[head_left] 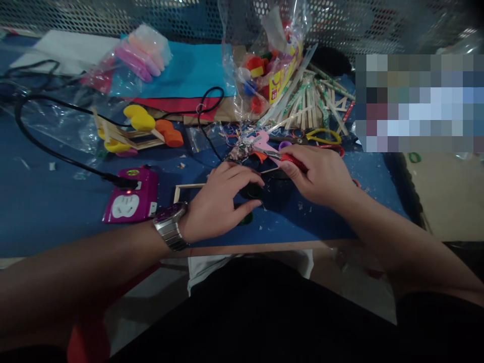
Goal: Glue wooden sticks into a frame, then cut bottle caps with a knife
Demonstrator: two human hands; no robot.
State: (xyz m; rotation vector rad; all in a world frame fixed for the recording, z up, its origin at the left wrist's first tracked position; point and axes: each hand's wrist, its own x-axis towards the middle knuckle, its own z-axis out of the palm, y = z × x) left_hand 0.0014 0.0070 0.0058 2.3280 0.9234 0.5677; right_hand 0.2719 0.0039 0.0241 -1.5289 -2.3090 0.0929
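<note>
My left hand (227, 201), a metal watch at its wrist, curves its thumb and fingers around a dark round object (252, 190) low over the table. My right hand (319, 171) grips the red handle of a tool (293, 162) with a grey metal end pointing left; I cannot tell its exact kind. Beyond that end lie a pink plastic piece (260, 138) and a crumpled silvery lump (242, 150). Under my left hand, a thin wooden stick frame (189, 186) is partly hidden. A dark green piece (247, 218) shows below my thumb.
At left stands a purple power socket (130, 199) with a black cable (49, 146). Behind it sits a stick model with yellow and orange discs (139, 128). Farther back are a bag of colourful parts (260, 75), wooden sticks (306, 101), yellow-handled scissors (323, 135) and blue sheets (189, 65).
</note>
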